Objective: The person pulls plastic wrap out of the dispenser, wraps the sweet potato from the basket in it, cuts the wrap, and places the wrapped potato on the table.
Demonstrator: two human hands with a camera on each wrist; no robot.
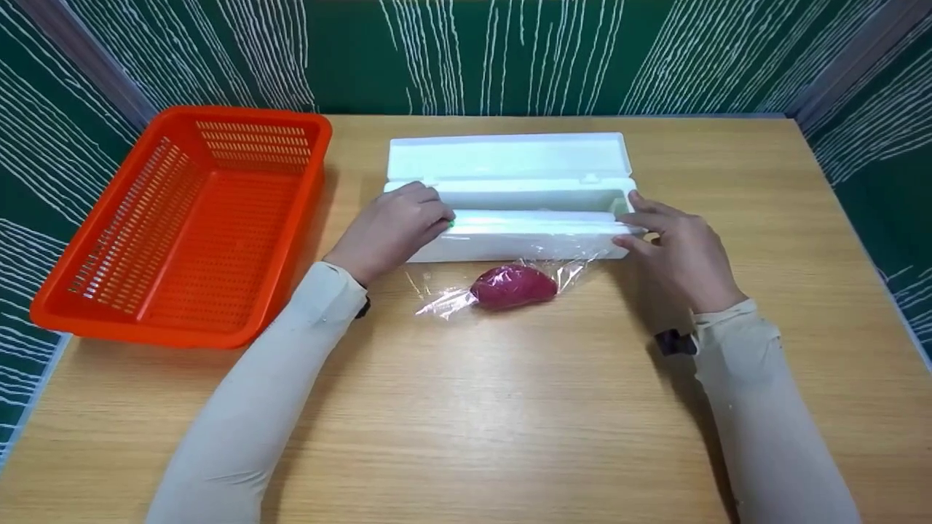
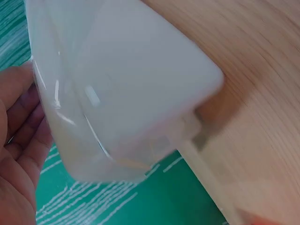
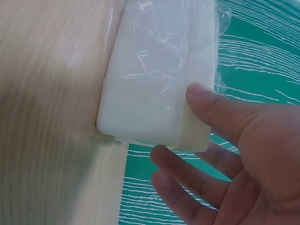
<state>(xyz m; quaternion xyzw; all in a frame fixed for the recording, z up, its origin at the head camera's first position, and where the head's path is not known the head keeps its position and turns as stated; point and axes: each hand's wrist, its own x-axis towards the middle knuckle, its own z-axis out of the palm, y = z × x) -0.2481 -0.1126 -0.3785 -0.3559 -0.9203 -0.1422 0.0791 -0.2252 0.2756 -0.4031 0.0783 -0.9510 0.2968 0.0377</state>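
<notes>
A white cling film box (image 1: pixel 510 247) lies across the table with its lid (image 1: pixel 506 156) raised at the back. Clear cling film (image 1: pixel 575 273) runs over its front edge onto the table. Wrapped in film, a purple-red sweet potato (image 1: pixel 514 287) lies just in front. My left hand (image 1: pixel 393 229) grips the box's left end with curled fingers, a small green part showing at the fingertips. At the other end my right hand (image 1: pixel 681 244) holds the corner; in the right wrist view the thumb (image 3: pixel 201 93) presses the edge, fingers bent round the end. The box hides some left fingertips.
An orange plastic basket (image 1: pixel 269 320) stands on the left side of the wooden table (image 1: pixel 495 422), close to my left forearm. Green panels with white streaks (image 1: pixel 466 58) rise behind the table.
</notes>
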